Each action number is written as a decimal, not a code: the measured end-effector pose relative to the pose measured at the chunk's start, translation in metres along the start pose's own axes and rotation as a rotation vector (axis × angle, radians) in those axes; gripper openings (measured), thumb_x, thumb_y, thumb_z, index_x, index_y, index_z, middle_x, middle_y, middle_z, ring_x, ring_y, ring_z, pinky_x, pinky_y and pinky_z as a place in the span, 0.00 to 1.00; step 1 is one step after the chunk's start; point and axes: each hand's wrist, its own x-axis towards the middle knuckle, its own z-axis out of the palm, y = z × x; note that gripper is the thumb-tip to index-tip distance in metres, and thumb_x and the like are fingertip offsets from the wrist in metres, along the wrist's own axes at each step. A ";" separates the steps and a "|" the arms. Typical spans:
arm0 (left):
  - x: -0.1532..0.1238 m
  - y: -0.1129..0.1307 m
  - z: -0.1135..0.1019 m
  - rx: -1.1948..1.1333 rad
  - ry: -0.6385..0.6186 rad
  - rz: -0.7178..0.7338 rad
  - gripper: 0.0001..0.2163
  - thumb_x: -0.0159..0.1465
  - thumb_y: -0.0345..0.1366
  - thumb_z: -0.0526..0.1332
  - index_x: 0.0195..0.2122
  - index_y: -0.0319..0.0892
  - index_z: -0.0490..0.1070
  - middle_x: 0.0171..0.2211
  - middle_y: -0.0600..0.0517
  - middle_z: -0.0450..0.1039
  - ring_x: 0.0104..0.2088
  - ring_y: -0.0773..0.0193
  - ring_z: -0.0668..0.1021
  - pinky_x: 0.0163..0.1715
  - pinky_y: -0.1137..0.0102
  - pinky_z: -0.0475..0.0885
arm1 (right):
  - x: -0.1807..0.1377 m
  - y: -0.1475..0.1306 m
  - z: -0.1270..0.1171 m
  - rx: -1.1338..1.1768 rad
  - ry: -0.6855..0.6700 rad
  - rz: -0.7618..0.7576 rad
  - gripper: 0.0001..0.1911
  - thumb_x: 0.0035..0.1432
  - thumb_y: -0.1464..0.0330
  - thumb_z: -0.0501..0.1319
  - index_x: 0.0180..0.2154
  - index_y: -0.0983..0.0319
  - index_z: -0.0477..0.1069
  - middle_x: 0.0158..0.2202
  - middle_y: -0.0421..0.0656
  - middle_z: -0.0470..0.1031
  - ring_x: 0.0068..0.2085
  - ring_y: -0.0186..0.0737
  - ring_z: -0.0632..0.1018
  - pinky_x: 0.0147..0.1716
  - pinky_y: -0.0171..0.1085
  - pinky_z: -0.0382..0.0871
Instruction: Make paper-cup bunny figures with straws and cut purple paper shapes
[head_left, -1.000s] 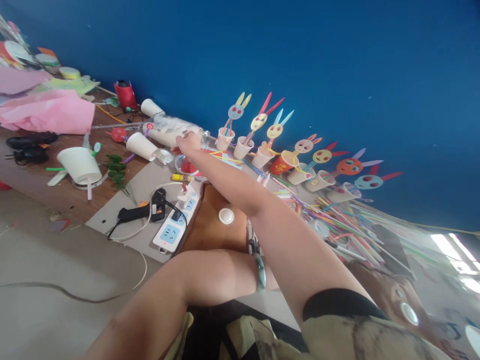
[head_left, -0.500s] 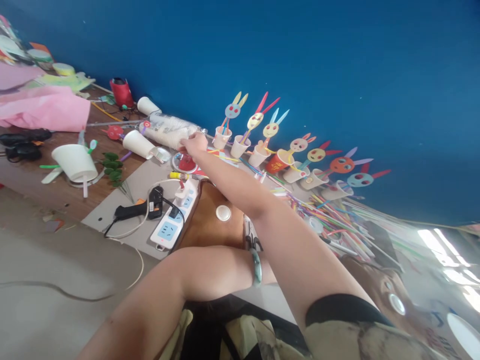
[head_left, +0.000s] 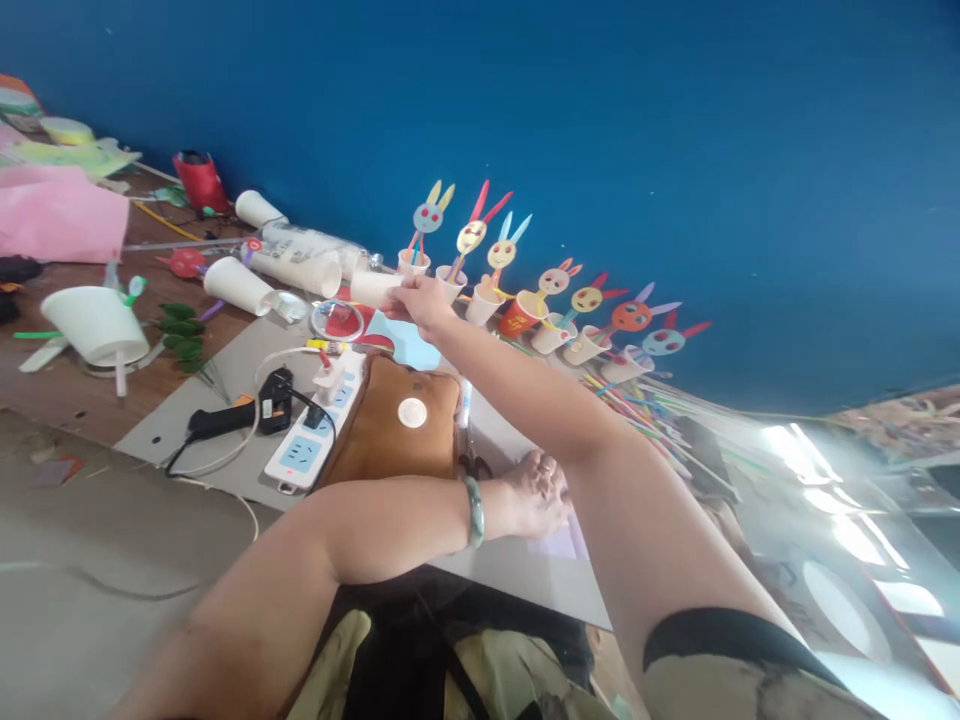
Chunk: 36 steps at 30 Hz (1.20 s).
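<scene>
My right hand reaches across to the back of the table, its fingers closed on a white paper cup lying on its side. Just left of that cup is a plastic-wrapped stack of paper cups, a small gap between them. My left hand, below a wrist with a green bangle, rests low over the table with curled fingers. My right arm covers part of it, so what it grips, if anything, is hidden. Lilac paper shows beneath it.
Rabbit-faced craft figures in cups line the blue wall. A brown cushion-like piece, a white power strip and a black glue gun lie nearer. Coloured sticks spread at right; a cup with green legs stands left.
My right hand has drawn a paper cup rightward, away from the stack. My left hand has come into sight behind the right arm. The view has shifted to the right.
</scene>
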 end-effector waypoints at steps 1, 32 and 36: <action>0.003 0.002 0.003 -0.013 0.007 0.012 0.16 0.72 0.42 0.56 0.55 0.39 0.72 0.52 0.39 0.75 0.50 0.55 0.77 0.50 0.58 0.73 | -0.011 -0.002 -0.014 0.015 -0.007 -0.002 0.14 0.63 0.80 0.60 0.29 0.60 0.60 0.19 0.33 0.72 0.23 0.28 0.78 0.27 0.27 0.76; -0.010 0.031 0.026 -0.059 0.080 0.152 0.36 0.60 0.60 0.64 0.60 0.35 0.70 0.61 0.30 0.67 0.58 0.36 0.73 0.52 0.51 0.67 | -0.275 0.096 -0.274 -0.879 0.165 -0.584 0.02 0.62 0.66 0.60 0.36 0.55 0.70 0.32 0.42 0.77 0.32 0.39 0.78 0.35 0.39 0.74; -0.009 0.032 0.019 -0.054 0.027 0.151 0.35 0.61 0.59 0.64 0.60 0.35 0.70 0.61 0.30 0.68 0.57 0.37 0.74 0.52 0.51 0.67 | -0.265 0.099 -0.271 -0.904 0.094 -0.608 0.02 0.63 0.67 0.58 0.36 0.55 0.69 0.31 0.42 0.76 0.30 0.39 0.77 0.32 0.38 0.73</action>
